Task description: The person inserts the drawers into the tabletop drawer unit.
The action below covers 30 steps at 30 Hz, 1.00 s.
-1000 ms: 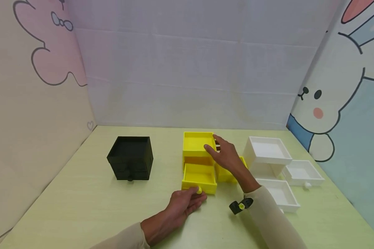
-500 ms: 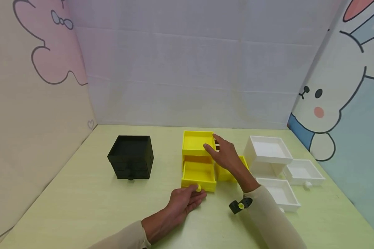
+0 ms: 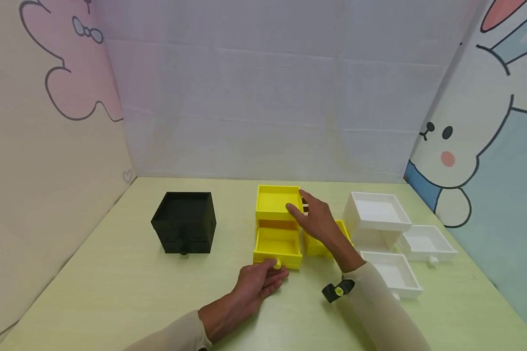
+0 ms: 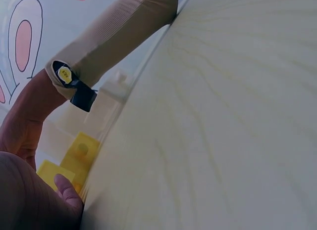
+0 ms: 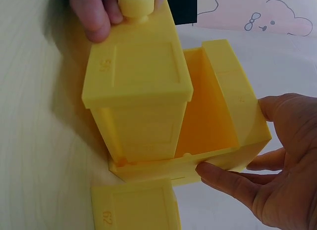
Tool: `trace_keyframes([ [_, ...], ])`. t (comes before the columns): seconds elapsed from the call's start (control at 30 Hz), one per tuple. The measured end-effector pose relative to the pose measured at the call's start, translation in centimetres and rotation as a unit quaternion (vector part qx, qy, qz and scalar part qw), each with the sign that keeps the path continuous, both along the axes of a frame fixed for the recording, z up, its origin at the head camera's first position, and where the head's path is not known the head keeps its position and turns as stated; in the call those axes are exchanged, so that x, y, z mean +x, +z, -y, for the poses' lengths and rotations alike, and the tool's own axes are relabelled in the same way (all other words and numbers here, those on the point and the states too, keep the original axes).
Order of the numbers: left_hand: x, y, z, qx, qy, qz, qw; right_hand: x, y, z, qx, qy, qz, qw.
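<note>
In the head view, a yellow drawer cabinet (image 3: 278, 201) stands mid-table with its lower drawer (image 3: 277, 241) pulled well out. My left hand (image 3: 252, 290) pinches that drawer's round knob (image 3: 277, 264) with the thumb on top and the other fingers below. My right hand (image 3: 318, 219) holds the cabinet at its right side, thumb and fingers spread around the upper edge. The right wrist view shows the drawer tilted inside the lower opening, its front (image 5: 143, 67) towards the camera. Another yellow drawer (image 3: 319, 246) lies right of the cabinet, partly behind my right forearm.
A black drawer cabinet (image 3: 184, 222) stands on the left with its drawers in. At the right is a white cabinet (image 3: 377, 214), with one white drawer (image 3: 393, 273) in front and another (image 3: 428, 243) beside it. Printed walls enclose the table (image 3: 114, 292).
The yellow lower drawer has moved slightly back towards the cabinet and a little left, my left hand travelling with it. The cabinet and right hand have shifted slightly left.
</note>
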<state>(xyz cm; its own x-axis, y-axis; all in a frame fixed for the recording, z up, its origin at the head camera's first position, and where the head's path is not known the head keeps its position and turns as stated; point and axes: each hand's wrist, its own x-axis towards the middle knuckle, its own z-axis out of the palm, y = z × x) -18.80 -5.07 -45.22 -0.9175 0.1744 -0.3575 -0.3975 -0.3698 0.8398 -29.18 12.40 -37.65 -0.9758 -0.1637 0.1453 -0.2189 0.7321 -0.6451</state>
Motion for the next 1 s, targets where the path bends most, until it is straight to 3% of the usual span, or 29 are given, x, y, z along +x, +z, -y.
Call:
trace_keyframes([
  [1.0,-0.49,-0.10,-0.12,-0.005,-0.010,0.006,0.9999,0.36,-0.10,0.09,-0.008,0.012,-0.014,0.9998],
])
